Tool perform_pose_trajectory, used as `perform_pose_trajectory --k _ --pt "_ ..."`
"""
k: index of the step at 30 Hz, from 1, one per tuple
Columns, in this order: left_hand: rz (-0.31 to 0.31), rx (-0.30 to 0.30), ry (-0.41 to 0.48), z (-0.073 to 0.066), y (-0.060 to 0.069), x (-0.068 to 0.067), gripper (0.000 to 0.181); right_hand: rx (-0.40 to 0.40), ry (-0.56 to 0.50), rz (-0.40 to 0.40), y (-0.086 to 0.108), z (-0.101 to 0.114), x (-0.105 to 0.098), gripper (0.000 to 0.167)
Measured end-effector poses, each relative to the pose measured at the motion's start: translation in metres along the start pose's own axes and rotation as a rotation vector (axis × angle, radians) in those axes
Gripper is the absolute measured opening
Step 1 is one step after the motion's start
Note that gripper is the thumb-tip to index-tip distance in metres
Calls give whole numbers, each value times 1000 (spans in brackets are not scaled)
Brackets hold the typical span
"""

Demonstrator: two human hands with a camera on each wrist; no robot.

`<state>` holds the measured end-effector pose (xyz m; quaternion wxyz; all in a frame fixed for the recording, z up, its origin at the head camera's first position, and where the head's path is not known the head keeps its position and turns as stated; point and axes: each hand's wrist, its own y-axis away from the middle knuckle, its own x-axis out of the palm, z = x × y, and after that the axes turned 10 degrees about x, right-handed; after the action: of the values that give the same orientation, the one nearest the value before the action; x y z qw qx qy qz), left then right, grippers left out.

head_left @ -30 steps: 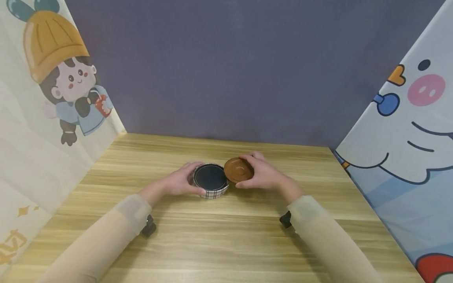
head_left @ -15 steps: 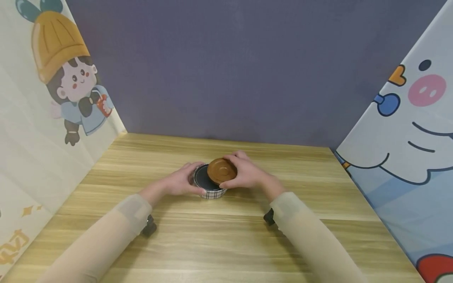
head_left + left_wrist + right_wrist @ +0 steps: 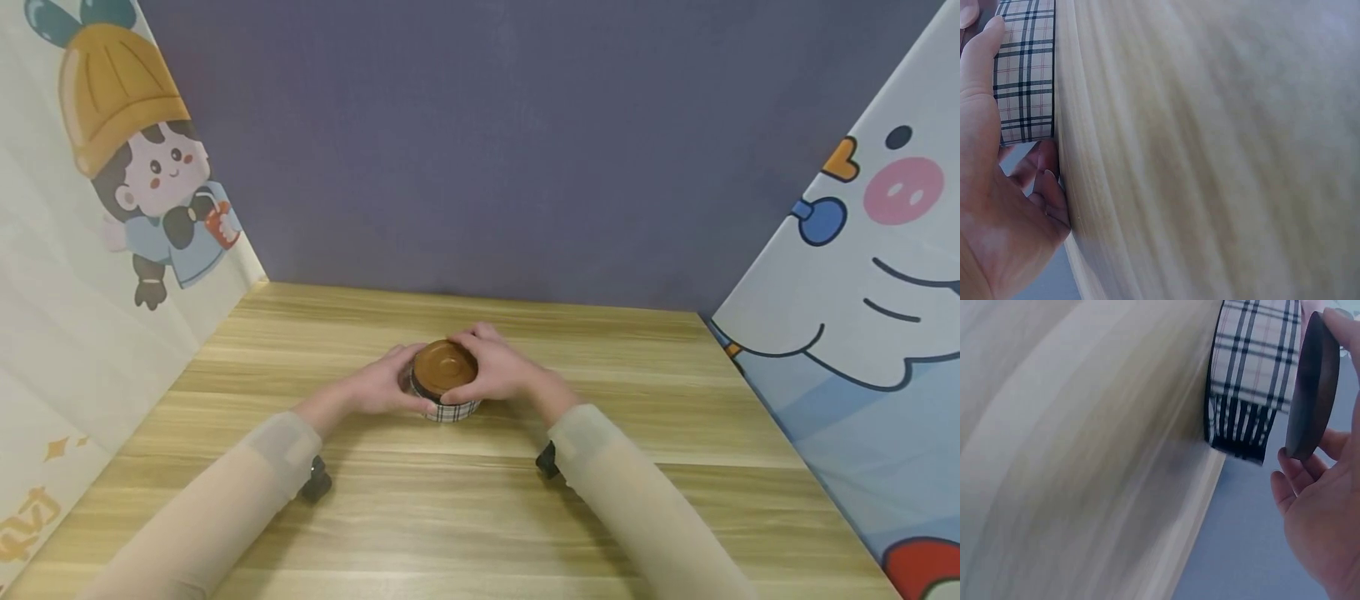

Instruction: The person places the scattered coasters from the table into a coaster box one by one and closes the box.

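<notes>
A round, low box with a plaid side (image 3: pixel 453 412) stands on the wooden table. My left hand (image 3: pixel 378 385) grips it from the left, fingers behind and thumb in front. A brown round shallow disc, like a small saucer (image 3: pixel 445 367), lies over the box's top in the head view. My right hand (image 3: pixel 501 369) pinches its rim from the right. The right wrist view shows the saucer-like disc (image 3: pixel 1314 387) just above the plaid box (image 3: pixel 1254 356), with a narrow gap near its lower edge. The box's black top is mostly hidden. In the left wrist view, the thumb presses the plaid side (image 3: pixel 1025 75).
The wooden table (image 3: pixel 420 517) extends around both hands. A dark grey-blue wall panel (image 3: pixel 465 150) stands behind it. Printed cartoon panels rise at the left (image 3: pixel 45 317) and right (image 3: pixel 825 350). Dark wrist cameras sit beneath both sleeves.
My right hand has carried the brown saucer-like disc leftward, from beside the plaid box to over its top. My left hand has stayed in place on the box.
</notes>
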<state>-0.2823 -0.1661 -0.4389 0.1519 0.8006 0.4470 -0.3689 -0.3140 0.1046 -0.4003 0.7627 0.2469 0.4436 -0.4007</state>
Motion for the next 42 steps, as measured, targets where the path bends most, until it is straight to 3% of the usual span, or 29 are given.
perform_pose_trajectory --k 12,20,32,42 --pt "6 22 10 0 -3 3 108 4 27 25 -1 -6 9 114" --pt "9 22 -6 0 -6 4 109 51 45 51 2 -6 7 114" --pt "8 17 22 3 0 0 108 77 77 90 -3 5 6 113" --pt "8 -4 10 6 2 -1 109 91 55 70 -5 6 10 113"
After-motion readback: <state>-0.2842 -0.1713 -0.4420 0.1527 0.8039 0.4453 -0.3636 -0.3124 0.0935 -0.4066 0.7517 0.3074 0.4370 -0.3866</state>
